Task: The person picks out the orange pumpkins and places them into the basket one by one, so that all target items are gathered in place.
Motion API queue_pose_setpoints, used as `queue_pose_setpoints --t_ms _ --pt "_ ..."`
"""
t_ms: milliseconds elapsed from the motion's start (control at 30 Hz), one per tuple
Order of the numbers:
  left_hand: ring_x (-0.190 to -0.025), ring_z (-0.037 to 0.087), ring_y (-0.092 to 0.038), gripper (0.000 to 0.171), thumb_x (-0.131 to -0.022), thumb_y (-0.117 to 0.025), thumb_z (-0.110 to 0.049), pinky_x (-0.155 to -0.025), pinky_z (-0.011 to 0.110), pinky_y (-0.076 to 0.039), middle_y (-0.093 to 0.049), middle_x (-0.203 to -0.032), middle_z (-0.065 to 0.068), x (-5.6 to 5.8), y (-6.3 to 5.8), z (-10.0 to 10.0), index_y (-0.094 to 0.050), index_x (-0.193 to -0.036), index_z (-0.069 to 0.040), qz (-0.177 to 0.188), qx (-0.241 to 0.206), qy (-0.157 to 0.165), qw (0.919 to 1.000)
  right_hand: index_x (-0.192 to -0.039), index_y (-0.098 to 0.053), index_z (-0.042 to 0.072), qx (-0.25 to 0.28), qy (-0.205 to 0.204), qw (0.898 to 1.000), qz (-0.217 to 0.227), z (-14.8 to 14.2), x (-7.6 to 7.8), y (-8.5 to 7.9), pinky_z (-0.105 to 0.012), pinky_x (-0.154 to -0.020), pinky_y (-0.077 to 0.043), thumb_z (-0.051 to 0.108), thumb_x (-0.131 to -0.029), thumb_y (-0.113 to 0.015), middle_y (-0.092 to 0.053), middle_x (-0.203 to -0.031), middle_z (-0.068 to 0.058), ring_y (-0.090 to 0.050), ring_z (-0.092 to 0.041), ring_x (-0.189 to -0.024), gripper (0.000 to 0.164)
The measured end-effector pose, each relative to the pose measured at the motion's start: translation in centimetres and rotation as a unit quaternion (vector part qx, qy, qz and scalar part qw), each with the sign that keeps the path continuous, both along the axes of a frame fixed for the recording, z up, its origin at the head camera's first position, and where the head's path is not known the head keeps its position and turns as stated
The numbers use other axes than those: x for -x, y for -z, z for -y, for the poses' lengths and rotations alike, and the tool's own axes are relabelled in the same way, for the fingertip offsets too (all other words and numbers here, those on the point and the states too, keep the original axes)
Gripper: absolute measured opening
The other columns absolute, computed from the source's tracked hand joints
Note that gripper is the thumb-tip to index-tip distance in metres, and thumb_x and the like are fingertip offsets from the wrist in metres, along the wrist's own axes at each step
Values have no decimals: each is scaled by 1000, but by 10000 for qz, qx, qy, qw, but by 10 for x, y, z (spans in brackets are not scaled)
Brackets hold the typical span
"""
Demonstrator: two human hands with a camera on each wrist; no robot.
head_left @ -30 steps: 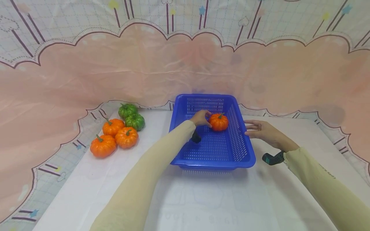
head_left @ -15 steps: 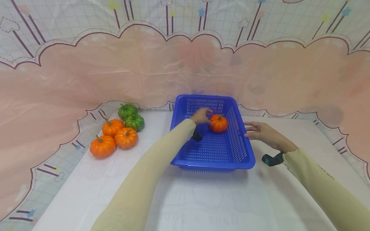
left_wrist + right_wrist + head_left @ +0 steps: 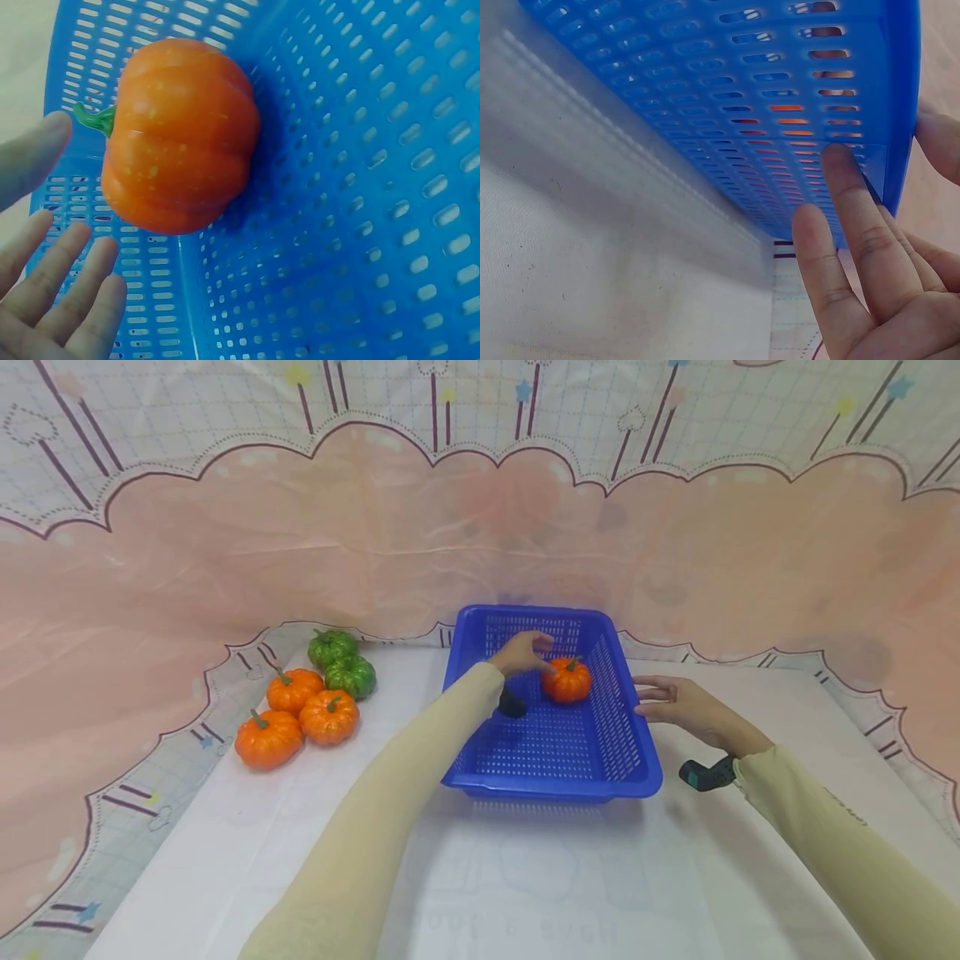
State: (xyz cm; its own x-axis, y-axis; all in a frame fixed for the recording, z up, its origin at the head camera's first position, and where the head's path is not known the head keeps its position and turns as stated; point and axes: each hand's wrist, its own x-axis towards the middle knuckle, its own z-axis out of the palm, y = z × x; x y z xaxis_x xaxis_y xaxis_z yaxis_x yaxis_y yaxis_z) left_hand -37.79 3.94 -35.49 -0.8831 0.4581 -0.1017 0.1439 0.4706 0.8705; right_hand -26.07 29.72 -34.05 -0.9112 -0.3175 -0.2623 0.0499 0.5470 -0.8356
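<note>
Inside a blue plastic basket (image 3: 551, 788) with slotted walls lies an orange mini pumpkin (image 3: 568, 682) with a green stem. My left hand (image 3: 519, 654) hovers over the basket, to the left of that pumpkin. In the left wrist view its fingers (image 3: 97, 300) are spread and hold nothing, with a gap between them and the pumpkin. My right hand (image 3: 686, 706) is at the basket's right side. Its fairly straight fingers (image 3: 870, 232) lie against the outer wall just below the rim, and the thumb is by the rim.
On the left of the white table (image 3: 300, 860) sit several more pumpkins: three orange ones, such as the front orange pumpkin (image 3: 268, 739), and two green ones, such as the nearer green pumpkin (image 3: 350, 677). A patterned peach cloth (image 3: 420, 543) hangs behind.
My left hand has let go of the orange pumpkin in the basket and lifted slightly up and away from it. The right hand has stayed by the basket's side.
</note>
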Motion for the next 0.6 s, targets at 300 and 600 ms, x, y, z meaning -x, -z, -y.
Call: queue_pose_setpoints --t_ms 300,600 --pt "-126 30 -50 57 -84 -67 -3 -107 37 -42 -49 -140 15 0 -5 -3 -45 -137 -2 1 -272 68 9996 -148 -18 0 -10 -1 10000 11 -1 0 2 -61 -107 -30 26 -91 -61 -34 -146 -29 -39 -46 -131 77" --pt "-127 31 -49 59 -84 -68 -5 -107 36 -42 -48 -141 16 -2 -10 -12 -44 -137 -2 13 -415 333 9986 -148 -18 0 27 18 10000 9 -1 -2 3 -60 -108 -30 26 -91 -60 -33 -146 -29 -39 -46 -131 76"
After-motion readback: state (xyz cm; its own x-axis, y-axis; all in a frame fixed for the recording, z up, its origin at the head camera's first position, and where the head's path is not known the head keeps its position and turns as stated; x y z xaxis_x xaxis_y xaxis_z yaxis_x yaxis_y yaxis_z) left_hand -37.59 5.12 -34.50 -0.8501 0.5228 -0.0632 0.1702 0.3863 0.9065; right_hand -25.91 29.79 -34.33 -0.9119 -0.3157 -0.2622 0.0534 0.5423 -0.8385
